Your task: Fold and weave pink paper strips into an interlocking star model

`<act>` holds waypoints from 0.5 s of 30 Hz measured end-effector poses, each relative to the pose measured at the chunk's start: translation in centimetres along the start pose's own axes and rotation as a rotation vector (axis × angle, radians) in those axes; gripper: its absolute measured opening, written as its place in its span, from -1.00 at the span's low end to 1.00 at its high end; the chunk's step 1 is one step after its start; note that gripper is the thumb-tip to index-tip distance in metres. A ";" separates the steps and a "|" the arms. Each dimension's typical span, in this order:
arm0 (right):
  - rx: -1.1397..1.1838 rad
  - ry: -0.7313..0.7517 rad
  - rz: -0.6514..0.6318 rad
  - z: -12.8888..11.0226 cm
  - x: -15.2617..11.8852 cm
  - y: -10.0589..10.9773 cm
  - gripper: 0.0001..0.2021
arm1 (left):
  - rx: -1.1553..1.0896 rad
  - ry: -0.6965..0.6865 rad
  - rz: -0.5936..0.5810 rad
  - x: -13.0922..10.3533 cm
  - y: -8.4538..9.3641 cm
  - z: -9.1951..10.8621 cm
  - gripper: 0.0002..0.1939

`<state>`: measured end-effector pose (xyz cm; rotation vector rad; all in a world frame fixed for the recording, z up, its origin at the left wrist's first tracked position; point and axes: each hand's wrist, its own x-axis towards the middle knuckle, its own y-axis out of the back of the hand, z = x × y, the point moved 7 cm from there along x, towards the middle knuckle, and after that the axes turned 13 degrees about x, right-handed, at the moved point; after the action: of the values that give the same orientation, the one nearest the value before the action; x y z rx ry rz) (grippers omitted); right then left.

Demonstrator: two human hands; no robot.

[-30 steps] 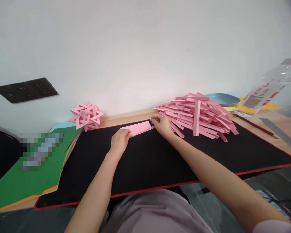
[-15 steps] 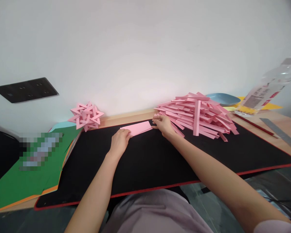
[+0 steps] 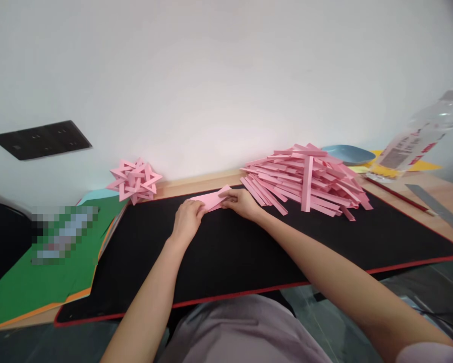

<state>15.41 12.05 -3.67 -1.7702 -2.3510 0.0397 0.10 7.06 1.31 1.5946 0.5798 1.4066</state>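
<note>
A pink paper strip (image 3: 210, 200) lies over the black desk mat (image 3: 226, 252), between my two hands. My left hand (image 3: 189, 214) grips its left end, thumb on top. With thumb and fingers closed, my right hand (image 3: 242, 202) pinches the right end, which is bent up a little; the fingers hide part of it. Just right of that hand rises a large heap of folded pink paper strips (image 3: 287, 176), several of them fanned out at its near left edge. Behind and left of my hands sits a pink interlaced paper star (image 3: 134, 181).
Green paper sheets (image 3: 67, 272) cover the left side of the desk. On the right are a blue dish (image 3: 348, 155), a clear plastic bottle (image 3: 419, 133), a dark red pencil (image 3: 400, 196) and a ruler (image 3: 436, 207). A wall (image 3: 219, 91) stands behind the desk.
My right hand has moved left from beyond the strip's right end and now pinches it. That end has bent upward. My left hand has stayed nearly in place.
</note>
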 end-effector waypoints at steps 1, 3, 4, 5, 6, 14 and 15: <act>0.021 -0.005 0.017 -0.1 0.0 0.0 -0.77 | -0.048 -0.004 0.080 0.0 0.6 0.1 -0.93; 0.104 -0.014 0.073 -0.4 -0.1 0.3 -0.82 | -0.136 0.021 0.266 -0.1 2.3 0.1 -0.92; 0.158 -0.016 0.097 -0.6 -0.1 0.4 -0.83 | -0.168 0.055 0.343 -0.2 3.1 0.0 -0.90; 0.210 -0.014 0.128 -0.9 -0.2 0.6 -0.86 | -0.188 0.092 0.401 -0.3 3.7 0.0 -0.89; 0.260 -0.007 0.149 -1.2 -0.3 0.7 -0.88 | -0.204 0.135 0.444 -0.5 4.2 -0.2 -0.88; 0.286 -0.041 0.181 -1.7 -0.5 1.2 -0.78 | -0.499 0.516 0.406 -0.8 2.5 -3.6 -0.70; 0.276 -0.059 0.173 -1.7 -0.6 1.1 -0.77 | -0.587 0.513 0.343 -0.6 1.8 -3.6 -0.65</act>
<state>16.93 11.65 -2.27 -1.8470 -2.1011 0.4251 -3.87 6.87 2.36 0.8850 0.1407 2.0374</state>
